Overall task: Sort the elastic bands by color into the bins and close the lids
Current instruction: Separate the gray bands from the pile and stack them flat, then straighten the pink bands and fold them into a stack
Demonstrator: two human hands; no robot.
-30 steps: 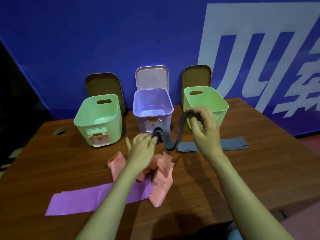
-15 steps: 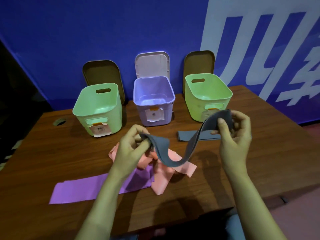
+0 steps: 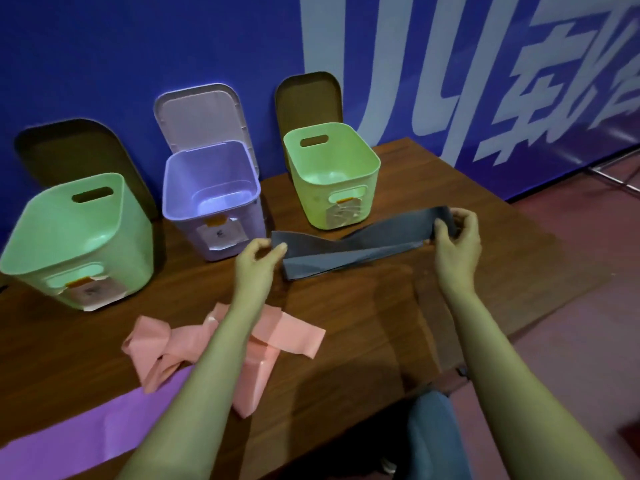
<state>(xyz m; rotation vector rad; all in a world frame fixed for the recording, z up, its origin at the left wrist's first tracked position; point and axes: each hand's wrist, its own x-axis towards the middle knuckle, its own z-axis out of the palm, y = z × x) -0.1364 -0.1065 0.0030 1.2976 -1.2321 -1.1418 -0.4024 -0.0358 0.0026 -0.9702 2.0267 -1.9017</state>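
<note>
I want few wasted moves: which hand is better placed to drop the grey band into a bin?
Probably the right hand: its grip holds the grey band beside the right green bin. The left hand pinches the other end, nearer the purple bin.

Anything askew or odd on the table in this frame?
The pink band lies crumpled and knotted rather than flat. The label on the left green bin looks partly peeled at its lower edge. All three bins look empty, lids open.
</note>
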